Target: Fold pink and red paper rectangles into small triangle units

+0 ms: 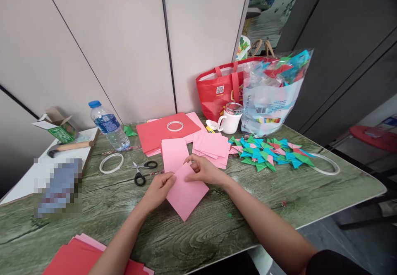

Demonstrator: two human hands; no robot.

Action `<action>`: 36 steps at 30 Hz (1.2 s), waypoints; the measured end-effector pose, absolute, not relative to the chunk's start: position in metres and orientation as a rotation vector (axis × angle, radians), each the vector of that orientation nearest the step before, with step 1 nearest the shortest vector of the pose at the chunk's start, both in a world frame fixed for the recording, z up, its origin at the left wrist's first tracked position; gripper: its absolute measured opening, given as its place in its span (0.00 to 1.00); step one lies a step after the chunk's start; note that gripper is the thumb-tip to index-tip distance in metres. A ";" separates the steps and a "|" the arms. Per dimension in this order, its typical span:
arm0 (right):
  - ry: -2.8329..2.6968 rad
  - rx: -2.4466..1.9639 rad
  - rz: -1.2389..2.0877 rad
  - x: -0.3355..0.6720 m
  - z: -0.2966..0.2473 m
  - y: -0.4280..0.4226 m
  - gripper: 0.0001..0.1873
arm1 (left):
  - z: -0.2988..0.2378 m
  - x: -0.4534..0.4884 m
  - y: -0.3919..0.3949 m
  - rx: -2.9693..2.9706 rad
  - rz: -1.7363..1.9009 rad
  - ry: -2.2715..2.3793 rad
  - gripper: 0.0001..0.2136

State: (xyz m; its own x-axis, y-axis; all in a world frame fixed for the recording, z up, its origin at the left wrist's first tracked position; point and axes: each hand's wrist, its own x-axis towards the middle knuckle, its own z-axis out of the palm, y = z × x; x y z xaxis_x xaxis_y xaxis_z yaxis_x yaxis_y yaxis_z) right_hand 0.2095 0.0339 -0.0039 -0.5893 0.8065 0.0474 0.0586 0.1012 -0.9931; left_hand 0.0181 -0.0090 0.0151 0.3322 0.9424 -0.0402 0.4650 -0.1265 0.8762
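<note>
A square of pink paper (187,196) is held over the table, turned so that one corner points toward me. My left hand (159,190) pinches its left corner between thumb and fingers. At the upper right edge, my right hand (203,170) has its fingers curled round the paper, with the thumb on its face. Just behind lies a stack of pink paper strips (175,153), partly covered by the held sheet. More pink squares (213,144) lie in a loose pile beyond my right hand. Black-handled scissors (141,170) rest open to the left of my left hand.
Folded paper pieces (263,151) lie at right near a tape roll (333,165). Behind stand a white mug (231,122), red bag (211,97) and plastic bag (266,105). Red sheets (161,132), a water bottle (110,128) and a hammer (72,146) are further left.
</note>
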 end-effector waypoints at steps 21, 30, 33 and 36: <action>-1.537 -0.983 1.053 0.218 -0.005 0.051 0.06 | 0.016 0.016 -0.012 1.621 0.913 1.341 0.11; -1.399 -1.483 0.112 0.263 -0.006 0.069 0.11 | 0.006 0.011 -0.006 2.211 0.966 1.325 0.11; -1.545 -1.260 0.226 0.247 -0.004 0.060 0.09 | 0.004 0.012 -0.007 2.387 0.771 1.174 0.24; -1.814 -0.970 0.781 0.228 -0.004 0.050 0.09 | -0.002 0.010 -0.006 2.353 0.698 1.183 0.25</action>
State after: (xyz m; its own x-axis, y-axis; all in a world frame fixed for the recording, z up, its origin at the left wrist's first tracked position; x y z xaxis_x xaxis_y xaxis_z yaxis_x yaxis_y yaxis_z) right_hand 0.2278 0.0496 -0.0045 -0.2800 0.8645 0.4174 0.2906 0.4907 -0.8214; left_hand 0.0104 -0.0061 -0.0017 0.5138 0.8215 0.2473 0.6139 -0.5534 0.5629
